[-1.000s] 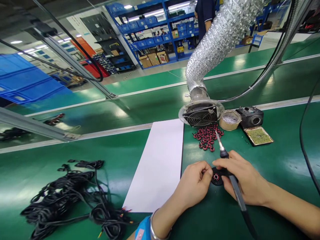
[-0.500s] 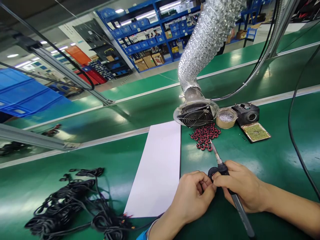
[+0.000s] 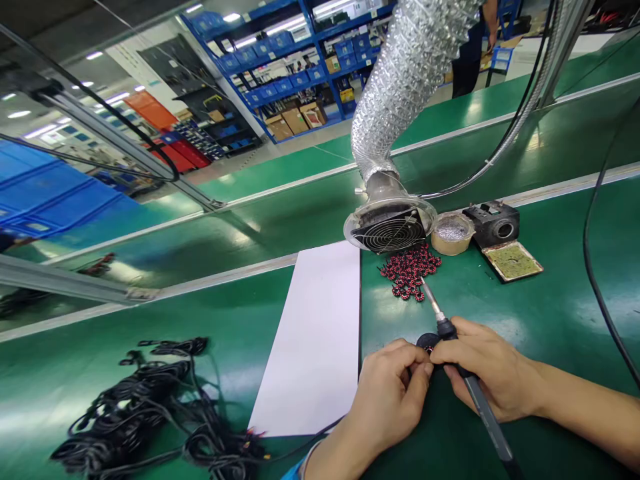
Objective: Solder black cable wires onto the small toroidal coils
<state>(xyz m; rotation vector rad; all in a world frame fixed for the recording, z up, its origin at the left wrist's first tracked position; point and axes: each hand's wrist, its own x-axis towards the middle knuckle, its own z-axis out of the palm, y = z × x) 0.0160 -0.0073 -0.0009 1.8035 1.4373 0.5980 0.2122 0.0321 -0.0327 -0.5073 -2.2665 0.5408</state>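
My right hand (image 3: pixel 493 370) is closed round the dark handle of a soldering iron (image 3: pixel 481 400), whose metal tip slants up and away. Thumb and forefinger of that hand also reach a small round black part (image 3: pixel 427 343) with a red-and-black piece in its middle. My left hand (image 3: pixel 393 390) is closed at the near left of this part, pinching it or a wire at it; the fingers hide exactly what. A black cable (image 3: pixel 327 428) runs out from under the left wrist. Beyond the iron's tip lies a pile of small red-and-black ring-shaped parts (image 3: pixel 411 267).
A fume extractor with a grille (image 3: pixel 393 233) hangs over the pile from a silver duct (image 3: pixel 400 100). Right of it are a solder roll (image 3: pixel 451 233), an iron stand (image 3: pixel 495 223) and a sponge tray (image 3: pixel 514 260). Left lie a white sheet (image 3: pixel 315 333) and bundled black cables (image 3: pixel 135 407).
Both hands stay close together at the round black part, which is turned slightly so more of its middle shows. The iron has shifted a little. A person has appeared behind the duct.
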